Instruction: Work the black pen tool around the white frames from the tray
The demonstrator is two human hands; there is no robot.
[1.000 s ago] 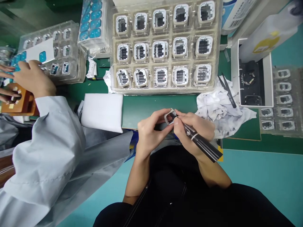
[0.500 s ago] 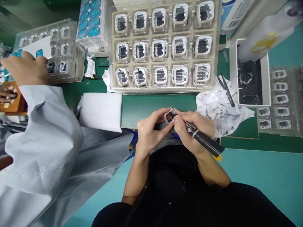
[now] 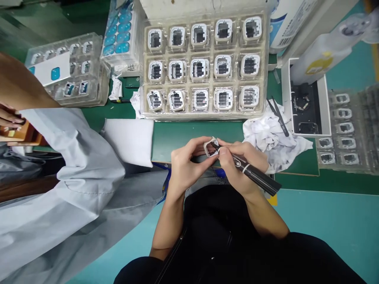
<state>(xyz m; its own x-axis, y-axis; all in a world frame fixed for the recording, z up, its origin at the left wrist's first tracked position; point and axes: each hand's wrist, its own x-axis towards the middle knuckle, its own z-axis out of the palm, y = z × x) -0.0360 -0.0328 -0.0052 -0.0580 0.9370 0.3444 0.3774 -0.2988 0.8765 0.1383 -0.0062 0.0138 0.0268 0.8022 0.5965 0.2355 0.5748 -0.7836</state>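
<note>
My left hand (image 3: 188, 165) pinches a small white square watch case (image 3: 206, 148) by its edge, between thumb and fingers. Its open middle faces up and looks dark inside. Wrapped round a black pen-shaped electric tool (image 3: 260, 179) with a round button, my right hand (image 3: 244, 167) angles the tool's narrow tip into the opening of the case. Fingers partly cover the tip, so its exact contact point cannot be made out. Beyond both hands lies a clear plastic tray (image 3: 204, 116) with rows of similar white cases.
Black tweezers (image 3: 280, 120) rest on a crumpled cloth (image 3: 260, 138) at right, beside a white box (image 3: 328, 106) holding small parts. A white foam pad (image 3: 128, 140) lies left. A co-worker's grey sleeve (image 3: 85, 157) reaches in from the left, near another tray (image 3: 102, 88).
The co-worker's arm has shifted, and the hand over the left tray has gone out of view. The whole view has moved slightly. My hands keep the same hold on case and tool.
</note>
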